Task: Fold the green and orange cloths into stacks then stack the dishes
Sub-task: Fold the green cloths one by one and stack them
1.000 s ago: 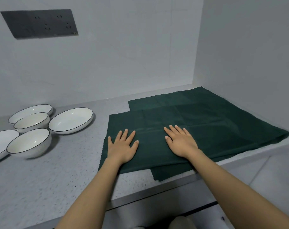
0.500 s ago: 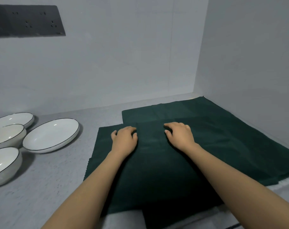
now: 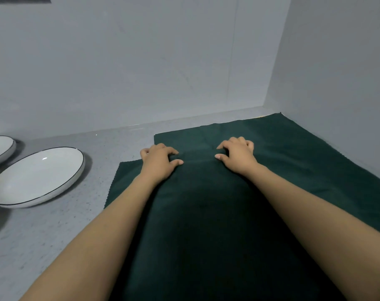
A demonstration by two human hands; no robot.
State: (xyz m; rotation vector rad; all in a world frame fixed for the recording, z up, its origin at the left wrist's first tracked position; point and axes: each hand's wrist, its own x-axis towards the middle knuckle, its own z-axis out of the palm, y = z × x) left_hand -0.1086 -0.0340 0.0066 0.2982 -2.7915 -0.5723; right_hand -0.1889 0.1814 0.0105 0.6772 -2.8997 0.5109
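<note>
Your left hand [image 3: 158, 162] and right hand [image 3: 237, 156] seemingly pinched the top cloth's [image 3: 206, 213] far edge, side by side.

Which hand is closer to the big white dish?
Left. The left hand grips the green cloth's far edge, just right of the white dish. The right hand grips the cloth farther right.

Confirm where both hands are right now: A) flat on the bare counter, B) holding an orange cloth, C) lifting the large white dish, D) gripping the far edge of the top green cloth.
D: the left hand and right hand both curl their fingers over the far edge of the top green cloth; the large white dish sits untouched.
</note>
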